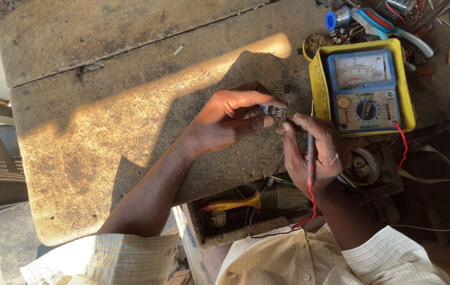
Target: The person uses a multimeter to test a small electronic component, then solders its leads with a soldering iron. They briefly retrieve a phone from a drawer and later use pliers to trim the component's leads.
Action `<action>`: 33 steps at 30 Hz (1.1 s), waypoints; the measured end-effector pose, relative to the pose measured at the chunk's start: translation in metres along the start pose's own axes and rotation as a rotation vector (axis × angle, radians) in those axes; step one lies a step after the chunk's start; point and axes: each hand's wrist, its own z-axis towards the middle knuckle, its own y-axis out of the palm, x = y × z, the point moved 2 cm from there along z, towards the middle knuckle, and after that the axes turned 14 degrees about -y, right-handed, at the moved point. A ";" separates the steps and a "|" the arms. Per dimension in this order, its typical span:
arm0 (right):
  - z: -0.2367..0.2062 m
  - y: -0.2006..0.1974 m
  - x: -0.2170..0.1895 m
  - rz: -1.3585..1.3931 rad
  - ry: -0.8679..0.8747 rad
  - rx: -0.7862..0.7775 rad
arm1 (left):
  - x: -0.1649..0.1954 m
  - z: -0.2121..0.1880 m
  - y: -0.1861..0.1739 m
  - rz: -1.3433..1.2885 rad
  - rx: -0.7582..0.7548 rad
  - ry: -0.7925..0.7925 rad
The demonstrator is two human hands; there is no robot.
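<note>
here, at centre frame, your left hand (225, 122) pinching a small metal component (273, 111) over the worn wooden counter (103, 132), your right hand (317, 150) closed around a red probe (310, 158) touching it, yellow-cased analog meter (365, 87) just right, upper right.

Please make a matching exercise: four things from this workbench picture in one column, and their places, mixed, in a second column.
Things:
1. meter
2. component
3. red probe
4. solder spool

Places:
A. in the right hand
B. at the top edge, left of the blue-handled cutters
C. in a yellow case
D. pinched by the left hand

Pairs: 1-C, 2-D, 3-A, 4-B
</note>
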 end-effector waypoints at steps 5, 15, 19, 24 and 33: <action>0.000 0.000 0.000 -0.004 -0.016 -0.015 | 0.003 -0.001 -0.001 -0.008 0.006 -0.058; 0.000 0.001 0.002 0.014 -0.019 0.000 | 0.002 0.000 0.001 -0.036 -0.034 0.017; -0.001 0.001 0.001 -0.011 -0.034 -0.008 | 0.002 -0.001 0.001 -0.086 -0.062 0.043; -0.002 0.002 0.002 0.032 -0.013 -0.001 | 0.003 0.000 0.001 0.023 -0.028 0.042; -0.002 0.004 0.002 0.020 -0.016 0.005 | 0.004 0.000 0.000 0.007 -0.027 0.025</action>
